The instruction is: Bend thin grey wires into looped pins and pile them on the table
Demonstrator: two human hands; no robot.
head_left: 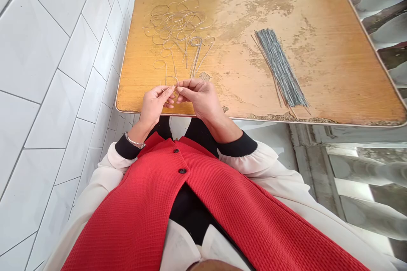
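by the near edge of a worn wooden table (232, 76), left hand (154, 102) and right hand (201, 95), thumbs pinched to fingers, share a thin wire (177, 79), seemingly shaping it (looped wires (178, 23) lie beyond, a straight bundle (281, 67) rightward); next probably calls for steady fingertip bending.

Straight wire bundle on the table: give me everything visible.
The bundle is many thin, grey, metallic-looking lengths packed side by side, browner along its left edge, where a few stray. Ends are uneven; no tie shows. It lies slanted on the table, far end further left, right of the looped wires. Neither the left hand nor right hand touches it.
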